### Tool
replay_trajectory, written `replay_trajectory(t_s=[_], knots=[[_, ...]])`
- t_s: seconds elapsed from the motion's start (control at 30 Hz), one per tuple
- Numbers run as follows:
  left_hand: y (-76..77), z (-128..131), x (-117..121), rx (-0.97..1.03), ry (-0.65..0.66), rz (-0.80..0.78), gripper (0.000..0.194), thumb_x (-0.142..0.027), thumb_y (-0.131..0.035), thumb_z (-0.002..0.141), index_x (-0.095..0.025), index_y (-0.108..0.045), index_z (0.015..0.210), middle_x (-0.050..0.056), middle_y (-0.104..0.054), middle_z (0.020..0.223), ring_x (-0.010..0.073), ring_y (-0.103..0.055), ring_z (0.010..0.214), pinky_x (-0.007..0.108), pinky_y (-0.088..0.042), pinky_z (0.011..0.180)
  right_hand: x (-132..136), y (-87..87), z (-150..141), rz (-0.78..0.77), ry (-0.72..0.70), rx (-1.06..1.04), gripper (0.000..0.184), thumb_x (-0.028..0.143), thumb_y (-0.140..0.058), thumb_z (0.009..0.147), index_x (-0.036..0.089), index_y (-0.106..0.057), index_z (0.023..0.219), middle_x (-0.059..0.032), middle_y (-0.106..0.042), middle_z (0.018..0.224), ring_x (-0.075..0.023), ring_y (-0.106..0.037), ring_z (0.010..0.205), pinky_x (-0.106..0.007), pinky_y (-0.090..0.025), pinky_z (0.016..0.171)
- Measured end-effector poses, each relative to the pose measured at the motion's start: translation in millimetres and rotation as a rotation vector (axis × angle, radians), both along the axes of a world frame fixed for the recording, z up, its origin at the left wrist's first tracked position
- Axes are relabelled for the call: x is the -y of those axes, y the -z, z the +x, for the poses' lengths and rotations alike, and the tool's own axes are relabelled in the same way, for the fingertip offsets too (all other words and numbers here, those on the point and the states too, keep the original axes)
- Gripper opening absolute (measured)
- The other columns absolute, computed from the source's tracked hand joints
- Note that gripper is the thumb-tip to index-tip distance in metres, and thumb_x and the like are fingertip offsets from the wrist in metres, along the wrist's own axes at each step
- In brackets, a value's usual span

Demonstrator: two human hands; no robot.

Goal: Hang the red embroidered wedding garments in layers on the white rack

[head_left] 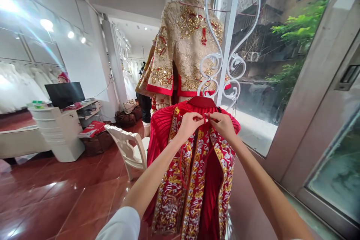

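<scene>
A red skirt (pixel 194 165) with gold and silver embroidered panels hangs in front of me from a white scrolled metal stand. My left hand (pixel 192 123) and my right hand (pixel 222 123) meet at the top of it, just below its red waistband (pixel 201 102). Each hand pinches a thin red cord (pixel 205 117), and the fingertips of both nearly touch. A loose length of red cord hangs down over the embroidery below my left hand. Behind the skirt, a beige jacket (pixel 187 52) with gold sequins and red trim hangs on a hanger.
The white metal stand (pixel 230 37) rises close by my right hand, beside a large window (pixel 261 93). A cream chair (pixel 126 146) is at the left on the red tiled floor. Farther off are a desk (pixel 57 131) with a monitor (pixel 65 95) and racks of white dresses.
</scene>
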State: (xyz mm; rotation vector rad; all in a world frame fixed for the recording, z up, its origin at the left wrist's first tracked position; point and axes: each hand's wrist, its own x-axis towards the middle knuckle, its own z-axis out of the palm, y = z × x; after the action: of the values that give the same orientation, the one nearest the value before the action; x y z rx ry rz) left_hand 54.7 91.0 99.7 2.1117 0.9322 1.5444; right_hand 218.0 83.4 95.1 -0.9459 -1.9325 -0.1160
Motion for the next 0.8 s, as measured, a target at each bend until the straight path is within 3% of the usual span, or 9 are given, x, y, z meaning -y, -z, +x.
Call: replay_trajectory(t_s=[0.17, 0.33, 0.53, 0.63, 0.7, 0.8], knots=[[7.3, 0, -5, 0.015, 0.071, -0.063, 0.012, -0.023, -0.063, 0.065, -0.012, -0.062, 0.063, -0.004, -0.049, 0.052, 0.0074, -0.037, 0.049, 0.021, -0.028, 0.048, 6, 9.5, -7, 0.143, 0.108, 0.196, 0.025, 0.014, -0.042, 0.085, 0.019, -0.066, 0.089, -0.0054, -0.062, 0.076, -0.0166, -0.057, 0.069, -0.024, -0.035, 0.057], [8.8, -4, -3, -0.031, 0.088, -0.034, 0.01, -0.02, -0.056, 0.068, -0.014, -0.057, 0.06, -0.005, -0.044, 0.052, 0.0075, -0.036, 0.05, 0.021, -0.029, 0.05, 4, 18.6, -12, 0.177, 0.162, 0.232, 0.031, 0.016, -0.034, 0.09, 0.02, -0.062, 0.101, -0.0066, -0.059, 0.08, -0.016, -0.054, 0.068, -0.024, -0.035, 0.055], [11.2, -7, 2, -0.16, 0.126, 0.071, 0.003, -0.014, -0.052, 0.071, -0.016, -0.051, 0.068, -0.003, -0.05, 0.065, 0.0096, -0.044, 0.06, 0.022, -0.036, 0.06, 2, 16.7, -14, 0.224, 0.05, 0.181, 0.025, 0.021, -0.037, 0.089, 0.017, -0.06, 0.08, -0.0077, -0.058, 0.083, -0.0176, -0.054, 0.077, -0.026, -0.039, 0.065], [12.8, -8, 3, -0.176, 0.138, 0.126, 0.005, -0.012, -0.05, 0.072, -0.017, -0.05, 0.074, -0.001, -0.052, 0.075, 0.0108, -0.047, 0.066, 0.022, -0.038, 0.063, 3, 14.5, -13, 0.197, 0.034, 0.115, 0.017, 0.018, -0.043, 0.081, 0.018, -0.057, 0.071, -0.0042, -0.055, 0.072, -0.0157, -0.051, 0.069, -0.025, -0.038, 0.062], [14.2, -12, 4, -0.207, 0.104, 0.168, 0.007, -0.01, -0.049, 0.072, -0.017, -0.048, 0.073, 0.001, -0.051, 0.08, 0.0116, -0.047, 0.069, 0.023, -0.039, 0.064, 4, 13.9, -9, 0.148, 0.095, 0.093, 0.012, 0.016, -0.046, 0.075, 0.018, -0.052, 0.064, -0.002, -0.051, 0.066, -0.014, -0.047, 0.062, -0.025, -0.035, 0.057], [18.4, -22, 5, -0.293, -0.063, 0.238, 0.01, -0.009, -0.046, 0.073, -0.018, -0.044, 0.069, 0.001, -0.048, 0.078, 0.0135, -0.045, 0.071, 0.026, -0.039, 0.069, 5, 16.1, 3, 0.078, 0.341, 0.097, 0.014, 0.02, -0.048, 0.069, 0.019, -0.045, 0.056, -0.0022, -0.05, 0.063, -0.0144, -0.045, 0.06, -0.026, -0.028, 0.053]])
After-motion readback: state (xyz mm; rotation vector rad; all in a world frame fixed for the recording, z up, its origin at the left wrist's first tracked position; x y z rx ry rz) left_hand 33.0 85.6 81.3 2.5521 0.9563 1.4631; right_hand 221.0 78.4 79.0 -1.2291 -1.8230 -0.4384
